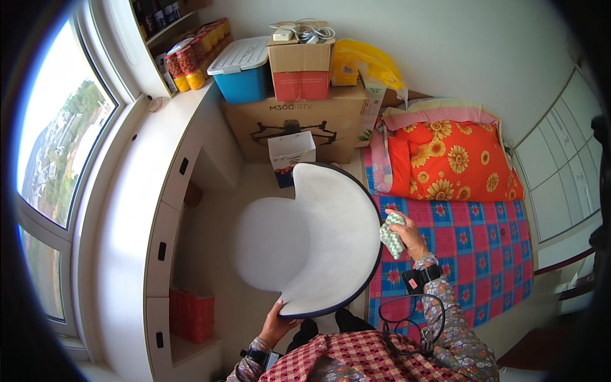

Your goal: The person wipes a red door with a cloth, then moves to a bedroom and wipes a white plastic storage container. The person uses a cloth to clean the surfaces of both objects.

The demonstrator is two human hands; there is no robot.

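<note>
A chair with a round pale seat and a curved, light-coloured backrest edged in dark trim stands before me. My left hand grips the lower end of the backrest at its rim. At the backrest's right outer side, my right hand holds a crumpled green-and-white zigzag-patterned cloth. Whether the cloth touches the dark trim I cannot tell. The chair's legs are hidden under the seat.
Right of the chair is a bed with a plaid sheet and folded orange floral bedding. A long white cabinet runs along the window. Behind stand a small carton, a large cardboard box and a blue bin. A cable hangs by my right arm.
</note>
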